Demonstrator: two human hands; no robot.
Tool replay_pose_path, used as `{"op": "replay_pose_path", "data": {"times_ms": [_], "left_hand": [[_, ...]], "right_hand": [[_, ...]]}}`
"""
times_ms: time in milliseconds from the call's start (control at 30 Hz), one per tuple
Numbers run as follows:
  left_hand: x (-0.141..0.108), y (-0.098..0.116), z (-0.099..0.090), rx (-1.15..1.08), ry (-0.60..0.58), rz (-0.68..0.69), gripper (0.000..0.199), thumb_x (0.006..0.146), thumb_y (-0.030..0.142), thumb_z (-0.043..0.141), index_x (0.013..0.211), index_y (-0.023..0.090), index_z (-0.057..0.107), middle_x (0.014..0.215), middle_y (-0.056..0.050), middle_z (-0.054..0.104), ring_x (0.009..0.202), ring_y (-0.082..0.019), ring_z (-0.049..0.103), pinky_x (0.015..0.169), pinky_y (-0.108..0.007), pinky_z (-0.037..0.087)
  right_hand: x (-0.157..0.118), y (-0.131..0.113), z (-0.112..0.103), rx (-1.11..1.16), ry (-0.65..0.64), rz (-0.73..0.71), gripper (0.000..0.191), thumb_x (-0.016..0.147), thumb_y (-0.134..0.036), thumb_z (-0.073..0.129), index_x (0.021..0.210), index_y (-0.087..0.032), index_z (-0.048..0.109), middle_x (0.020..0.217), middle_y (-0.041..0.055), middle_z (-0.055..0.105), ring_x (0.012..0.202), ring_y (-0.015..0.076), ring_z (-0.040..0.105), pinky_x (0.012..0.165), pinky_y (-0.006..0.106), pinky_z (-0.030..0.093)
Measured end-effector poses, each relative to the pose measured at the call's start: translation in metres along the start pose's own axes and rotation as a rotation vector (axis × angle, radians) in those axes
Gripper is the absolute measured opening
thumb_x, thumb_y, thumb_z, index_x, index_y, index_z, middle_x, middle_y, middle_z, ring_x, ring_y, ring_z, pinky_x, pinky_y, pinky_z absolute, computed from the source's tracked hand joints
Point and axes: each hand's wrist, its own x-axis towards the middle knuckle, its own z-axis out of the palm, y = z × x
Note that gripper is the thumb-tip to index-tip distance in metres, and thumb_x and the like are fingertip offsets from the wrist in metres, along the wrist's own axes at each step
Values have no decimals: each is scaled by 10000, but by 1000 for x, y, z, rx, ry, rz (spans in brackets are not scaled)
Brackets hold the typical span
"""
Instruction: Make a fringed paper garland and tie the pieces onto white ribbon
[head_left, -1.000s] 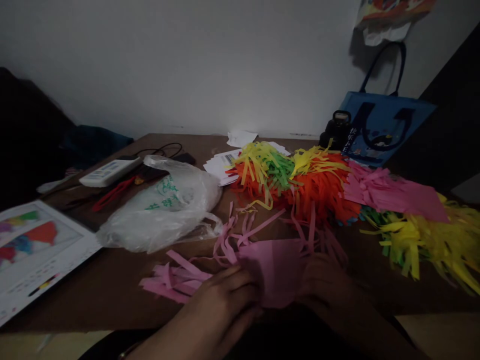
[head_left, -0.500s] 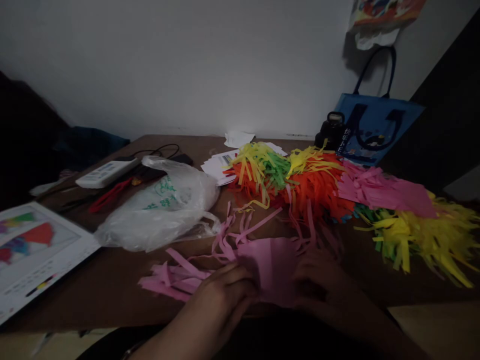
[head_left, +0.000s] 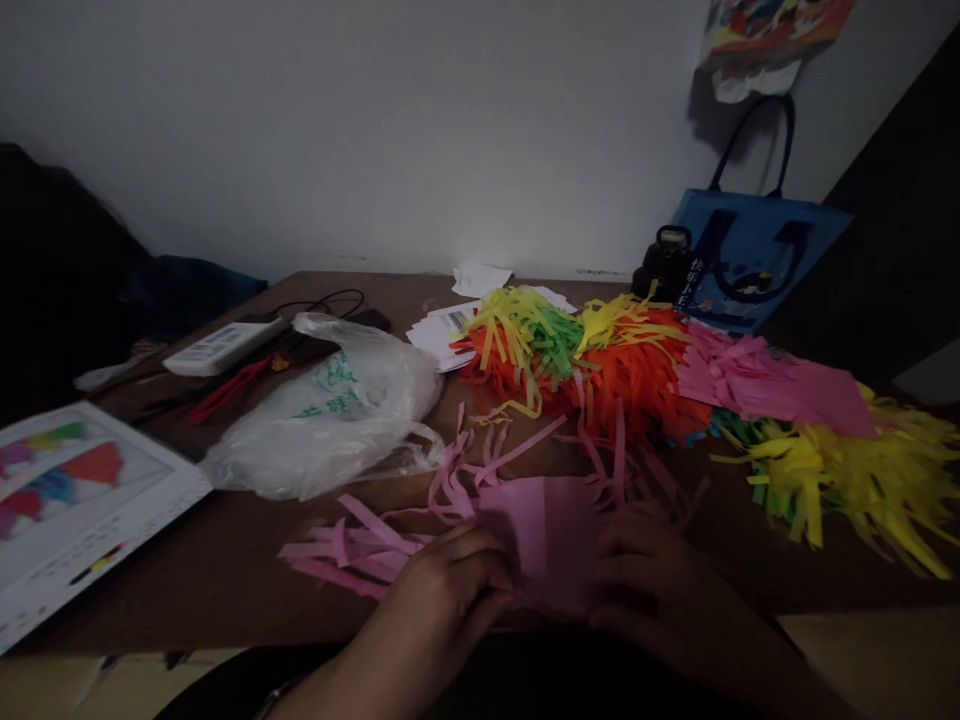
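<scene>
Pink tissue paper (head_left: 551, 535) with fringed strips lies at the table's near edge, its plain middle part showing a crease. My left hand (head_left: 461, 580) pinches its left near side, thumb against curled fingers. On the right side my right hand (head_left: 649, 575), in deep shade, has its fingers closed on the paper's edge. Loose pink strips (head_left: 341, 555) spread out to the left of my left hand, and more strips fan out beyond the paper. The near edge of the sheet between my hands is dark and hard to make out.
Yellow, green and orange fringed paper (head_left: 570, 350) is heaped behind. To the right lie pink fringe (head_left: 772, 380) and yellow fringe (head_left: 877, 480). A plastic bag (head_left: 330, 420), a power strip (head_left: 221, 345) and a printed box (head_left: 97, 500) are leftward. A blue tote bag (head_left: 757, 260) stands at the back.
My right hand's fingers have shifted slightly along the paper's right side. My left hand stays nearly where it was. The whole view has moved a little.
</scene>
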Motion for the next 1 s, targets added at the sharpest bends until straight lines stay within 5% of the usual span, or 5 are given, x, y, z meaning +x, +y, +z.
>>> {"op": "replay_pose_path", "data": {"times_ms": [333,533,1000], "left_hand": [[2,8,-7,-49,-64,-74,97,827,93,667,839,182,630,875,-21,648,829,-173,634,715,-257,479],[4,8,-5,1,-58,-42,182,892,53,508,824,186,613,863,-27,630,819,-167,616,723,-260,468],[3,11,-8,-21,-56,-93,195,905,78,474,781,183,583,830,-17,612,779,-157,596,697,-249,446]], "right_hand": [[3,-2,6,-84,106,-88,128,844,-62,583,854,-176,639,879,27,643,864,178,550,849,364,389],[5,-6,7,-142,84,-125,111,819,-221,711,902,-188,645,899,24,657,890,209,554,854,399,374],[6,-6,9,-94,74,-90,71,901,-181,614,863,-197,671,864,15,652,871,187,551,809,357,383]]}}
